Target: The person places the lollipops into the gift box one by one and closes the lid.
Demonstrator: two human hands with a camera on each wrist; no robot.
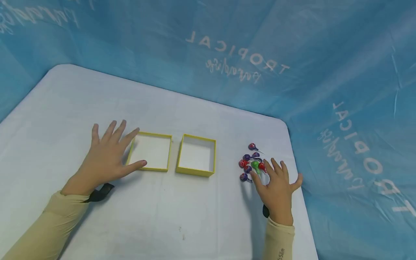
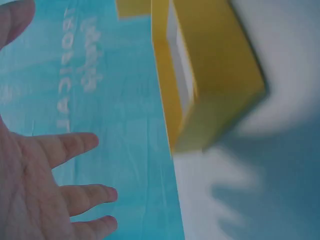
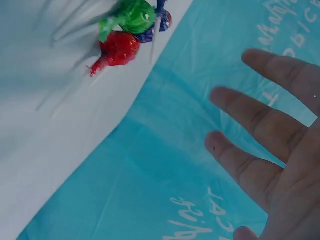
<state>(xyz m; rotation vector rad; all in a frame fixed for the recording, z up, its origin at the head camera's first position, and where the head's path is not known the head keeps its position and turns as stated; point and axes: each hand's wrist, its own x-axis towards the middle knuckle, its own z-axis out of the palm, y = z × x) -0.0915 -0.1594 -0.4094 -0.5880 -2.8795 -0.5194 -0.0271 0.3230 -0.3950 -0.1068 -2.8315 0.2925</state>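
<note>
My left hand [image 1: 105,159] hovers with fingers spread at the left side of a shallow yellow-rimmed box lid [image 1: 154,151], its thumb and index fingertip overlapping the lid in the head view. Right of the lid stands a deeper yellow box [image 1: 195,172] with a white inside, open at the top. Over on the right lies a cluster of wrapped lollipops: a green one [image 1: 255,164], red ones [image 1: 243,163] and several purple ones [image 1: 243,177]. Just beside them my right hand [image 1: 277,191] is held with fingers apart, gripping nothing; the right wrist view shows a red lollipop [image 3: 120,48] beyond its fingers.
A white cloth [image 1: 156,213] covers the table, whose right edge runs close by my right hand. Blue printed sheeting [image 1: 182,54] hangs behind the table and along its right side. One purple lollipop [image 1: 252,146] lies a little behind the cluster.
</note>
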